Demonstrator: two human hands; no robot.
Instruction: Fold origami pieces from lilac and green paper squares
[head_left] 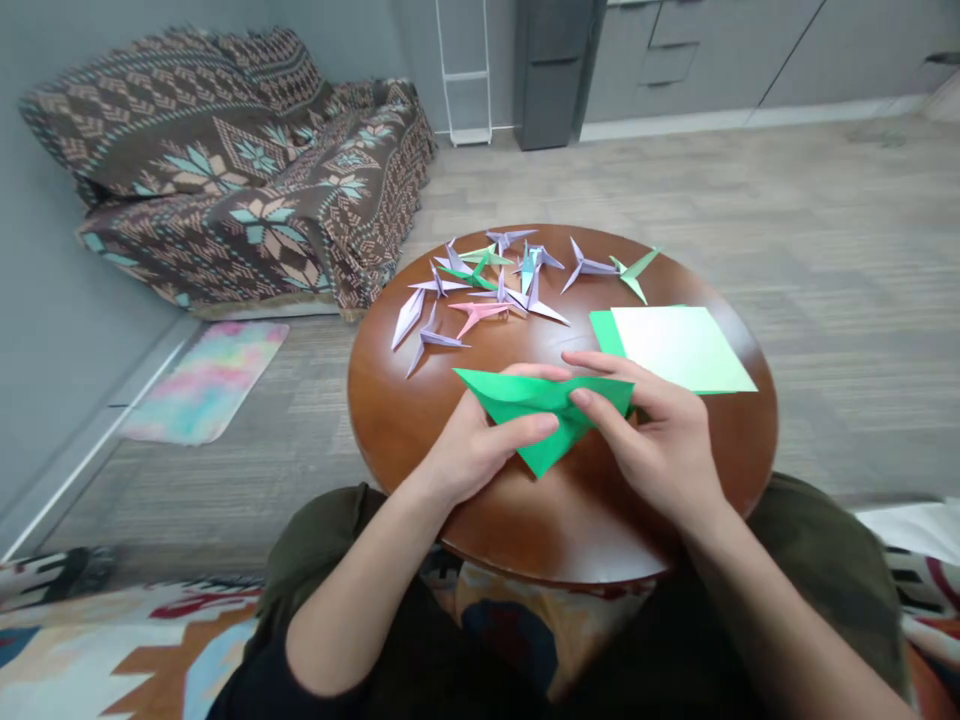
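Note:
A green sheet of origami paper (517, 397), folded into a triangle with its point toward me, is held up over the near half of the table. My left hand (484, 440) grips its left part, thumb on the front and fingers behind. On the other side my right hand (660, 420) pinches the paper near the middle of its top edge with the thumb, the index finger reaching out above it. The paper hides some of the fingers of both hands. Close to my right hand lies a stack of square paper (682, 345), pale on top with green beneath.
Several folded paper cranes (480, 315) in purple, green, blue and pink cover the far left of the round brown table (397, 400). One purple and one light green crane stand farther right. Beyond are a patterned covered sofa (277, 200) and a colourful mat (206, 380).

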